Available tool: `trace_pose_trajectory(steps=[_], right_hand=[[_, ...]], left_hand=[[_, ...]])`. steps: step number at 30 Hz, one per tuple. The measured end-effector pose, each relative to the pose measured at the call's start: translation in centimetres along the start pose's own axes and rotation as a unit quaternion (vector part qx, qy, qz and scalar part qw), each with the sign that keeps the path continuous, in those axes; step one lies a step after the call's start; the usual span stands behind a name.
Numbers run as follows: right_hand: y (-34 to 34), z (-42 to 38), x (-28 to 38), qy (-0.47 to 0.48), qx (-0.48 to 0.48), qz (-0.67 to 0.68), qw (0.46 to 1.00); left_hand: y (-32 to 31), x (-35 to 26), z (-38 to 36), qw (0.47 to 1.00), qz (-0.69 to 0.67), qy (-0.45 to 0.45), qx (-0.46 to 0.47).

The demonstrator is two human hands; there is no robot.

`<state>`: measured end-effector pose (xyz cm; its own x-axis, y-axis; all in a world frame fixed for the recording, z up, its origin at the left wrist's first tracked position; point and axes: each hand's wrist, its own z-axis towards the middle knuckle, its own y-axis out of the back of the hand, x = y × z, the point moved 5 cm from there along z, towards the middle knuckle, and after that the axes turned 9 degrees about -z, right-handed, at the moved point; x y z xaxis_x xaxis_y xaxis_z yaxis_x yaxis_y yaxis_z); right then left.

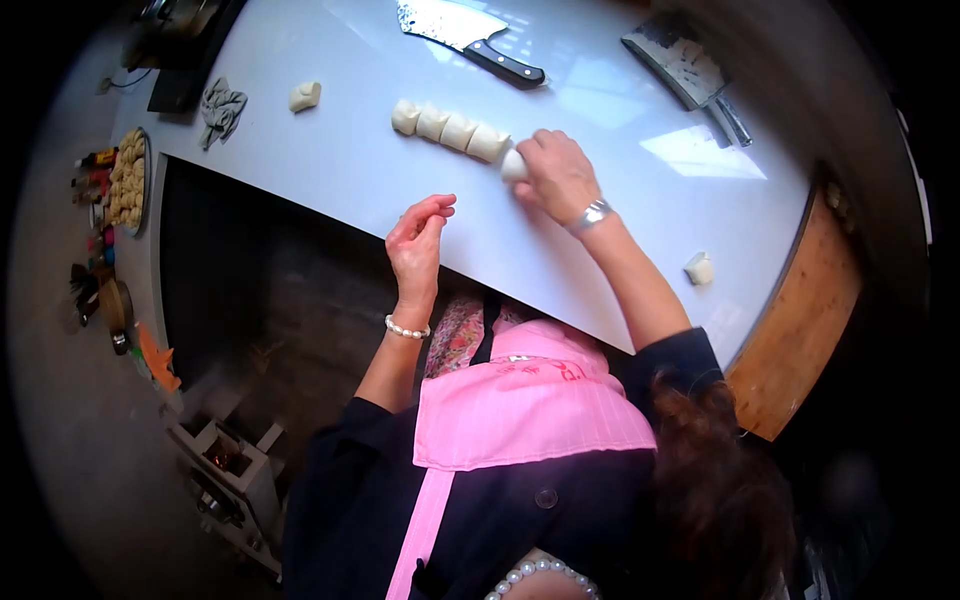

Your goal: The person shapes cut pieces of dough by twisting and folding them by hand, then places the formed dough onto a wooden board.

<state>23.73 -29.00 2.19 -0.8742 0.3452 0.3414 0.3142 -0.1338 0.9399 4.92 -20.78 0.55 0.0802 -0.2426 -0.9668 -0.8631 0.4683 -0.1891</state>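
Note:
My right hand (560, 178) has its fingers closed around a white piece of dough (514, 166) at the right end of a row. Several cut dough pieces (458, 132) lie in that row, side by side on the white table (350, 170). Near the table's front edge hovers my left hand (416, 245), fingers loosely bent, with nothing visible in it. One separate dough piece (305, 96) sits at the far left, and another (699, 268) rests at the right.
A cleaver (475, 40) lies behind the dough row, and a wide-bladed scraper (690, 75) at the back right. A crumpled cloth (221, 112) is on the left. Beyond it stands a tray of shaped dough (128, 180). A wooden board (800, 310) borders the right side.

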Motion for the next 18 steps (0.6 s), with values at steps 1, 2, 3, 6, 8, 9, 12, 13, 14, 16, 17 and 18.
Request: trace_pose_trajectory(steps=[1,2,3,6,8,9,12,13,14,16,17,18], right_hand=[[1.4,-0.6,0.0,0.034,-0.023,-0.001,0.999],[3.2,-2.1,-0.5,0.064,-0.04,-0.003,0.997],[4.3,-3.6,-1.0,0.091,-0.059,-0.003,0.994],[3.3,-7.5,-4.9,0.083,0.016,-0.033,0.996],[2.5,-8.9,-5.4,0.082,0.038,-0.044,0.995],[2.4,-9.0,-5.3,0.081,0.031,-0.041,0.995],[1.6,-9.4,-5.0,0.074,0.01,-0.018,0.997],[1.4,-9.4,-5.0,0.071,0.002,-0.009,0.997],[1.2,-9.4,-5.0,0.069,0.013,-0.007,0.997],[1.0,-9.4,-5.1,0.067,0.037,-0.002,0.997],[1.3,-9.4,-5.3,0.071,0.018,-0.012,0.997],[1.5,-9.5,-5.5,0.075,0.002,-0.021,0.997]], left_hand=[[-0.1,-0.5,0.3,1.0,-0.001,-0.005,0.008],[-0.5,-0.5,0.0,1.0,-0.004,-0.002,0.018],[-0.9,-0.3,-0.2,0.999,0.007,-0.009,0.047],[-4.5,1.4,-0.1,0.986,0.035,-0.036,0.158],[-7.9,2.7,-0.2,0.961,0.066,-0.06,0.262],[-9.0,3.0,-0.1,0.957,0.082,-0.048,0.276],[-11.4,3.6,0.3,0.943,0.127,-0.024,0.306],[-12.1,3.8,0.6,0.941,0.135,-0.024,0.31],[-12.5,4.0,0.8,0.938,0.144,-0.024,0.315],[-12.9,4.3,0.9,0.935,0.146,-0.009,0.322],[-13.1,4.4,0.9,0.934,0.148,-0.002,0.326],[-13.4,4.4,0.8,0.934,0.15,-0.007,0.323]])
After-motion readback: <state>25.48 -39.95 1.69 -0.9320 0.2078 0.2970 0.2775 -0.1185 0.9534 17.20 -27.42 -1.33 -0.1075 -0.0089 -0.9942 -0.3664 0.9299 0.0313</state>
